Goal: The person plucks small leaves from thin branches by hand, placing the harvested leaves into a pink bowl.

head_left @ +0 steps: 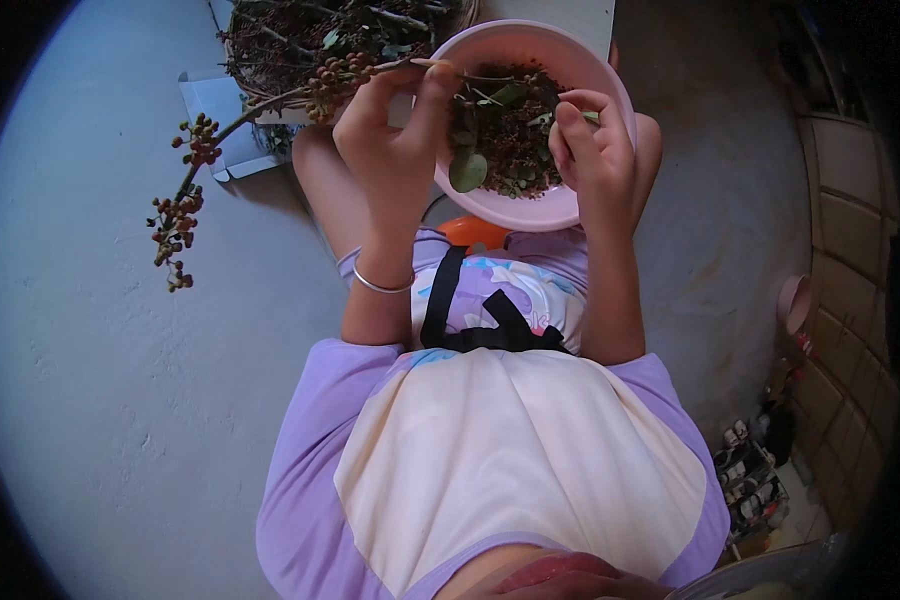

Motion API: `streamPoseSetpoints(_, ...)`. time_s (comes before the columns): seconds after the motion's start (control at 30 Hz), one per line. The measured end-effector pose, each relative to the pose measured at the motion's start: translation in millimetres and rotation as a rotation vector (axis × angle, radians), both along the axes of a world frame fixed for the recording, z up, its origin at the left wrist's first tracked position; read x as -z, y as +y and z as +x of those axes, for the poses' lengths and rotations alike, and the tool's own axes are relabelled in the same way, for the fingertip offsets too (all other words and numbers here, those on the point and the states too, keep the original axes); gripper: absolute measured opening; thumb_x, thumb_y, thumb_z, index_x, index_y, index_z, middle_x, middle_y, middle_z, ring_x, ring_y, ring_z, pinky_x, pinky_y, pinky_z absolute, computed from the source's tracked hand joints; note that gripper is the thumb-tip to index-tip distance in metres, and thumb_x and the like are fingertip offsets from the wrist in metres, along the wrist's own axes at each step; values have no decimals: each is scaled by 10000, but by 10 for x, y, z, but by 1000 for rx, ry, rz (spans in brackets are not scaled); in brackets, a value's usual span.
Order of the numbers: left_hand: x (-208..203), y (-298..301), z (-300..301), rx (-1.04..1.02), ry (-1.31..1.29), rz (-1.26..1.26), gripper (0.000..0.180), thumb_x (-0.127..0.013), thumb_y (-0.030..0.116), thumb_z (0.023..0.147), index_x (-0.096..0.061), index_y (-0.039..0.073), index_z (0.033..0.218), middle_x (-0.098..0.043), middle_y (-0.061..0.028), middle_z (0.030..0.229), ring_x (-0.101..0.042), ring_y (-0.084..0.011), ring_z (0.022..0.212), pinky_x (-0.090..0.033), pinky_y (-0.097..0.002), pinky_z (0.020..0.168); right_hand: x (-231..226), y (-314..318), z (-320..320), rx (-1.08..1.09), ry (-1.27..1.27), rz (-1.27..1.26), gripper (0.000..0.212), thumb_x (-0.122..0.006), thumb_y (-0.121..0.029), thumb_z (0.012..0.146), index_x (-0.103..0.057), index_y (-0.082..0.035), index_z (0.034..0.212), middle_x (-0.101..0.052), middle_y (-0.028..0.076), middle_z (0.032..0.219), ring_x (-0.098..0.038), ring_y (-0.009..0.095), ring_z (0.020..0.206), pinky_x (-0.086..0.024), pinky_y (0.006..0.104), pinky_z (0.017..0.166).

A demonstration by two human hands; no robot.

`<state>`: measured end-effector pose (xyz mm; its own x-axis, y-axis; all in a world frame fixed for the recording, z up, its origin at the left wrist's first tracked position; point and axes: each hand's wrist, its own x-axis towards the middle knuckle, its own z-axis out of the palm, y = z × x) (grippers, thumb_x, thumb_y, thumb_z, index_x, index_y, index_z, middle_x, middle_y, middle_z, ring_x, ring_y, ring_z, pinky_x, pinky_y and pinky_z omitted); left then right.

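Note:
My left hand [400, 140] pinches a berry branch [232, 125] between thumb and fingers. Clusters of small reddish and greenish berries hang along the branch, which stretches down to the left, past my knee. Its other end reaches over a pink basin [538, 212] between my knees. Inside the basin lie loose dark red berries [518, 150], bits of twig and green leaves [468, 171]. Above the basin's right side, my right hand [592, 145] is closed with thumb and fingers curled together. What it grips is too small to make out; a bit of leaf shows beside the fingertips.
A heap of cut berry branches [340, 30] fills a round basket beyond my left hand. Under it stands an open pale box [232, 150]. Something orange [473, 232] sits below the basin. Along the right wall are a pink container [795, 304] and a shoe rack [755, 480].

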<state>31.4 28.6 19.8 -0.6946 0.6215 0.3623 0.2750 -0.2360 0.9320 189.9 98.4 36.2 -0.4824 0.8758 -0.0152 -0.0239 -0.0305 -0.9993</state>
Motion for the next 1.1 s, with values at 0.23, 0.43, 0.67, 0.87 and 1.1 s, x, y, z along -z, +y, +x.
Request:
streamPoseSetpoints(0.23,15,33,10,-114,65,4,105,-694,124,775,-668,30,814,-638,-53,666,-587,-100,601,-437,-222,564,-95,-174,109,-123,-76,189,280,-638,-223,843,-534,-43,1031,-573,30,693,-544,81,597,-417,187,509)
streamPoseSetpoints(0.43,-9,23,77,-140,176,39,100,-718,128,749,-666,58,798,-637,-37,718,-594,-127,633,-446,-241,598,-192,-304,-4,45,-529,957,337,-720,-222,761,-563,-72,1019,-645,94,770,-652,201,651,-506,270,543)
streamPoseSetpoints(0.67,-54,12,115,-116,203,64,103,-725,105,736,-647,62,789,-633,-36,737,-599,-150,644,-450,-254,599,-143,-264,-26,63,-575,1160,343,-726,-189,745,-556,-81,1023,-648,88,779,-659,222,673,-506,267,534)
streamPoseSetpoints(0.87,-81,-9,111,-150,321,19,109,-724,100,735,-629,61,772,-620,-40,722,-590,-170,613,-441,-253,563,-106,-229,-29,73,-563,1229,288,-705,-183,771,-578,-83,1010,-653,88,766,-666,221,676,-524,273,547)
streamPoseSetpoints(1.1,73,140,107,-151,355,118,120,-720,115,743,-609,69,744,-589,-17,616,-554,-153,502,-416,-250,480,-29,-186,-31,66,-532,1044,255,-691,-181,788,-589,-83,1000,-659,100,777,-667,248,685,-534,289,557)
